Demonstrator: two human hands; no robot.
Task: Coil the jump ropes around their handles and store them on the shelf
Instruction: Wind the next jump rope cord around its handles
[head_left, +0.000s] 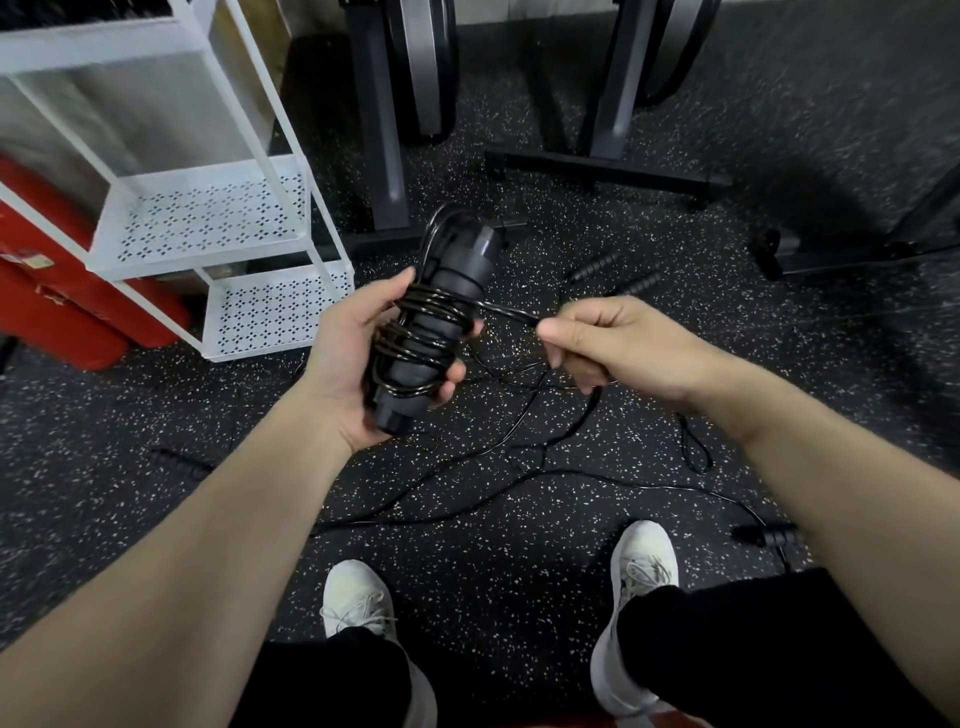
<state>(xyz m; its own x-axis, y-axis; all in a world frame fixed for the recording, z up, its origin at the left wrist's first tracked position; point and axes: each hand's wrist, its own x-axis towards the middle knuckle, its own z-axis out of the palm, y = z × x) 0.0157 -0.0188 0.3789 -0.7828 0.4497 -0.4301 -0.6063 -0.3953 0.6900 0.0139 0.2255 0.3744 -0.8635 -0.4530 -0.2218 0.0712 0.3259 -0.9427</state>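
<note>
Curled round the handles (434, 332), my left hand (358, 358) holds them from below, palm up, thumb on the near left side and fingertips showing at the right edge. Their long axis runs from low near my wrist up and away to the right, the wider capped end pointing toward the machines (395, 119). Several turns of rope (415, 338) are wound across the middle of the handles, crosswise to that axis.

My right hand (608, 343) pinches the free run of rope between thumb and forefinger just right of the handles; the short stretch between looks taut, and the other fingers are curled in. Below that hand the rope hangs down to the floor (519, 545).

On the floor more black rope lies in loose loops between my hands and my shoes (641, 566). Other handles lie apart: two past my right hand (618, 275), one at far right by my leg (769, 535), one under my left forearm (179, 460).

At left stands a white shelf (208, 218) with perforated trays, a red object (62, 291) behind it. Nothing lies between my left hand and the shelf.
</note>
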